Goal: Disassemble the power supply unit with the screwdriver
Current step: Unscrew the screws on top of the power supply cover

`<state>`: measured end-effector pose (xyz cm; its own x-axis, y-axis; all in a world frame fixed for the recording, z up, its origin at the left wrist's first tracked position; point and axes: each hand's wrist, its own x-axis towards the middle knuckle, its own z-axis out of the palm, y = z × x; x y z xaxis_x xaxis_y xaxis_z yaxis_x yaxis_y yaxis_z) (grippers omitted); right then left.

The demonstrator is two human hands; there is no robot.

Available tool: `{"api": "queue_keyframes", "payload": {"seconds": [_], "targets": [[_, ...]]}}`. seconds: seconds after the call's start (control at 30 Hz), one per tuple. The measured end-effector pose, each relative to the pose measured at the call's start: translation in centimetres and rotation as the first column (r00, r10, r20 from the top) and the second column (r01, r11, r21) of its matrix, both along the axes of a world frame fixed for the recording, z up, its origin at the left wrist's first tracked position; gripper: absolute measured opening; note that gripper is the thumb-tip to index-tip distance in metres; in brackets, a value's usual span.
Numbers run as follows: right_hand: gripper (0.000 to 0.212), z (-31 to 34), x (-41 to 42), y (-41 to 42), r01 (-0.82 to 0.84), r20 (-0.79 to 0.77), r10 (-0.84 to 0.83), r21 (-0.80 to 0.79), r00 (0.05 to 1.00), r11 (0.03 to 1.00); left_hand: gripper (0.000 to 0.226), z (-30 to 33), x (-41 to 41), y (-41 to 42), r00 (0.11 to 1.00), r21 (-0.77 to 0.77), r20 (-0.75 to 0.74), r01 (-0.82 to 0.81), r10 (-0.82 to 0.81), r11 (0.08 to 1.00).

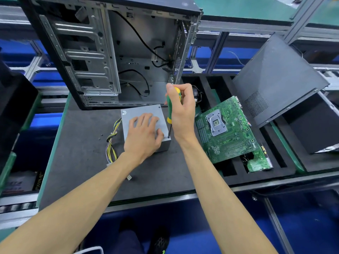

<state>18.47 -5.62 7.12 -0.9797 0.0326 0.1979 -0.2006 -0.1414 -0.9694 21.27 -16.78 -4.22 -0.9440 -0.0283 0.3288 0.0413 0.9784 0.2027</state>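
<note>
Grey power supply unit lies under the flat, open left grip; right grip clasps the upright screwdriver, tip on its near-right corner.

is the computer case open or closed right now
Open. The computer case stands with its side off, bare interior showing; a dark panel leans to the right.

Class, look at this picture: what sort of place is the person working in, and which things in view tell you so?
Probably a computer repair or teardown workbench on a factory line: an opened computer case, a bare motherboard on a slotted foam tray, and a power supply unit being unscrewed with a screwdriver.
</note>
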Motion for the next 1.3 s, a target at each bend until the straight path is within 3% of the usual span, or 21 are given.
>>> {"api": "queue_keyframes", "payload": {"seconds": [0.2,0.43,0.77,1.0,1.17,1.3], "targets": [[0.027,-0.2,0.5,-0.1,-0.029,-0.05,0.03,0.032,0.998,0.999,0.035,-0.1,-0.1,0.0,1.0,-0.015,0.015,0.0,0.0,1.0],[0.017,0.4,0.3,-0.8,-0.103,-0.08,0.097,-0.064,0.992,0.993,0.034,0.0,0.0,-0.1,1.0,-0.028,0.027,0.002,-0.001,1.0],[0.004,0.1,0.8,-1.3,-0.048,-0.081,0.052,0.046,0.995,0.998,0.038,0.4,0.1,-0.1,0.999,-0.021,0.048,0.014,-0.013,1.0],[0.003,0.1,-0.2,-0.7,-0.049,-0.114,0.042,-0.059,0.993,0.997,0.033,0.0,0.1,-0.1,1.0,-0.004,-0.013,0.008,-0.008,1.0],[0.025,-0.6,-1.5,1.0,0.068,-0.053,-0.067,0.016,0.996,0.998,0.036,-0.2,-0.2,-0.1,1.0,-0.013,-0.03,0.005,-0.005,1.0],[0.033,-0.5,-1.5,1.6,-0.027,-0.056,0.025,-0.045,0.998,0.999,0.035,-0.6,-0.3,-0.1,0.999,-0.021,-0.047,0.004,-0.005,1.0]]}}
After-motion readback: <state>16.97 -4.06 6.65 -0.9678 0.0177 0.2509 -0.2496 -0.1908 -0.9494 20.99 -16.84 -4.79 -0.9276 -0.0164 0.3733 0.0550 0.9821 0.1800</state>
